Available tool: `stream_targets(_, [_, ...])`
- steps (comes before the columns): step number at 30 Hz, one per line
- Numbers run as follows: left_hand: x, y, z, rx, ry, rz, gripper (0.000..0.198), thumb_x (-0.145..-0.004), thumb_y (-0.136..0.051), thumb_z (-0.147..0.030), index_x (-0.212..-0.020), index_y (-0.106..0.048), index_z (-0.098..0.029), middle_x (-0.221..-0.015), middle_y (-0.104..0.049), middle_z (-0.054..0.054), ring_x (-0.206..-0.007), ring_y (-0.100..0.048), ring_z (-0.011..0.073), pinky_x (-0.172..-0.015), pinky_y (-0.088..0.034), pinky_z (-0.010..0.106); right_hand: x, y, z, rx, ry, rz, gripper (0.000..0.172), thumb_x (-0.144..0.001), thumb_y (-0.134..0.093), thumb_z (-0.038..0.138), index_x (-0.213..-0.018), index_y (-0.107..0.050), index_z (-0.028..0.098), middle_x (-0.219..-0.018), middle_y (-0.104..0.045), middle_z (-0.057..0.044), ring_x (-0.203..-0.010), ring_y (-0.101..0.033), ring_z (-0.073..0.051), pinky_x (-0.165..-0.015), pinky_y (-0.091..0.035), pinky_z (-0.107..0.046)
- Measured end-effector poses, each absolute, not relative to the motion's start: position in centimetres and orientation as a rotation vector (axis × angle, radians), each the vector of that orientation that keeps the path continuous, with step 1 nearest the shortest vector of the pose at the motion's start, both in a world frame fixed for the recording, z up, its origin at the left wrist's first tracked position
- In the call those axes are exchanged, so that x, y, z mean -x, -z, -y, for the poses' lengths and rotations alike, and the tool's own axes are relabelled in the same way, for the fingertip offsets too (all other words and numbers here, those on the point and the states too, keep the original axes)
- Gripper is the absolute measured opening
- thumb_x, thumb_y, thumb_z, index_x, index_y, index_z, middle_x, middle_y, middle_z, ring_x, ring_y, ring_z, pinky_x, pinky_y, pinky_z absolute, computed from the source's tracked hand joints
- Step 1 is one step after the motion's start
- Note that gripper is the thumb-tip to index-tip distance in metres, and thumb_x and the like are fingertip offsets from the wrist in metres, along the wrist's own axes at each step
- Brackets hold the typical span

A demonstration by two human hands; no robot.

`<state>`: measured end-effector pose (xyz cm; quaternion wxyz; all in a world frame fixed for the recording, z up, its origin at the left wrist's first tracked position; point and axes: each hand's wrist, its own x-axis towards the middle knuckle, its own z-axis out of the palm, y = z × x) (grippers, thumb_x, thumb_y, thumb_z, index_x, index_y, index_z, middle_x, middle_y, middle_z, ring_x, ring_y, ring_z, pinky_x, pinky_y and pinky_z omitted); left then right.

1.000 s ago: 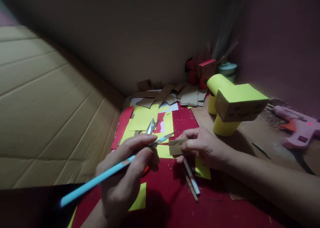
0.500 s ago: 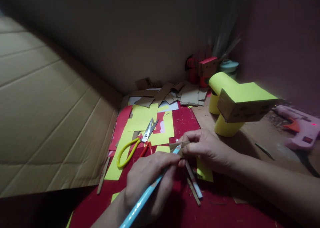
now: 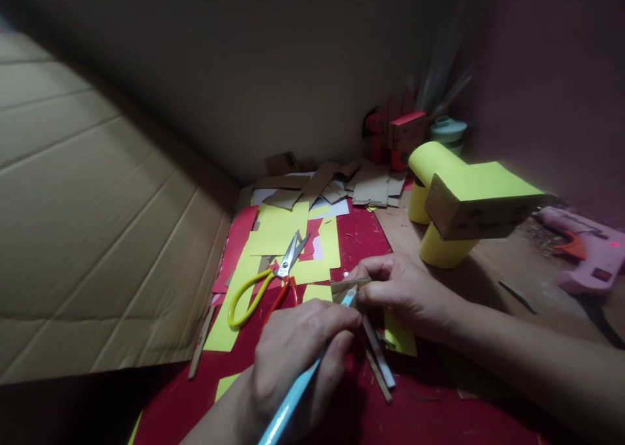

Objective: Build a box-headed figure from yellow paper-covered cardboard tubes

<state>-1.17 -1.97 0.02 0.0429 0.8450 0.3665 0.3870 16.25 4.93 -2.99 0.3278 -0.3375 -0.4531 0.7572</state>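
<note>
My left hand (image 3: 305, 357) is closed around a light blue pen-like tool (image 3: 293, 396), whose upper end touches a small piece of brown cardboard (image 3: 344, 290). My right hand (image 3: 398, 292) pinches that cardboard from the right. Just left of the hands, scissors (image 3: 286, 270) with one yellow and one red handle lie with their blades apart on yellow paper (image 3: 280, 227). Below my right hand, thin strips (image 3: 378, 354) rest on the red surface (image 3: 356, 233).
A large cardboard sheet (image 3: 107, 236) slants along the left. Cardboard scraps (image 3: 374, 183) lie at the back. On the right stand a yellow paper-and-cardboard model (image 3: 439, 171) and a pink glue gun (image 3: 593, 253). Red models (image 3: 407, 132) and a teal container (image 3: 448, 129) sit behind.
My left hand and the blue tool have shifted slightly to the right, and the tool's tip is further right along the cardboard. My right hand has barely moved.
</note>
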Motion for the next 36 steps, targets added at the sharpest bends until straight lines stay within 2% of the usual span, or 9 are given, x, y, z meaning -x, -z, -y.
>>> stream_targets(6, [1.19,0.33,1.50,-2.611,-1.241,-1.046,0.020,-0.086,-0.053,-0.007,-0.100,-0.062,-0.017,-0.081,-0.073,0.004,-0.072,-0.071,0.0142,-0.062,-0.058,0.022,-16.17,3.08,-4.98,0.867,-1.986,1.209,0.009,-0.062,-0.069,0.016,-0.058,-0.061,0.019,-0.056,-0.066,0.000,-0.051,-0.062,-0.014,-0.047,-0.046,-0.025])
stream_targets(10, [1.26,0.07,1.61,-2.598,-1.201,-1.089,0.020,-0.085,-0.054,-0.005,-0.100,-0.062,-0.016,-0.084,-0.073,0.004,-0.078,-0.071,0.0138,-0.069,-0.058,0.020,-16.25,3.54,-5.03,0.861,-1.979,1.224,0.008,-0.063,-0.067,0.015,-0.060,-0.061,0.019,-0.055,-0.066,0.000,-0.050,-0.061,-0.014,-0.048,-0.045,-0.025])
stream_targets(20, [1.29,-0.21,1.77,-2.583,-1.196,-1.128,0.022,-0.084,-0.055,-0.003,-0.100,-0.063,-0.015,-0.087,-0.074,0.003,-0.079,-0.071,0.0129,-0.071,-0.058,0.020,-16.22,3.55,-5.17,0.857,-2.003,1.179,0.008,-0.063,-0.064,0.012,-0.060,-0.060,0.018,-0.058,-0.068,-0.002,-0.054,-0.065,-0.015,-0.052,-0.047,-0.026])
stream_targets(25, [1.17,0.25,1.87,-2.561,-1.297,-1.174,0.019,-0.086,-0.054,-0.006,-0.097,-0.064,-0.017,-0.082,-0.073,0.002,-0.072,-0.070,0.0133,-0.063,-0.056,0.022,-16.33,3.54,-5.26,0.842,-2.009,1.172,0.007,-0.063,-0.066,0.015,-0.061,-0.060,0.017,-0.059,-0.069,-0.003,-0.059,-0.068,-0.018,-0.054,-0.050,-0.027])
stream_targets(29, [1.18,0.73,1.72,-2.560,-1.356,-1.213,0.016,-0.088,-0.051,-0.009,-0.090,-0.064,-0.018,-0.074,-0.070,0.001,-0.060,-0.066,0.0126,-0.055,-0.051,0.024,-16.39,3.49,-5.33,0.845,-2.021,1.144,0.007,-0.063,-0.067,0.018,-0.063,-0.060,0.017,-0.060,-0.071,-0.004,-0.060,-0.070,-0.019,-0.059,-0.052,-0.030])
stream_targets(36, [1.99,0.12,1.89,-2.521,-1.399,-1.403,0.013,-0.086,-0.053,-0.011,-0.087,-0.062,-0.021,-0.066,-0.065,-0.001,-0.052,-0.060,0.0121,-0.051,-0.045,0.028,-16.40,3.73,-5.76,0.842,-2.034,1.096,0.005,-0.061,-0.065,0.014,-0.062,-0.060,0.016,-0.059,-0.070,-0.003,-0.055,-0.069,-0.018,-0.054,-0.051,-0.026])
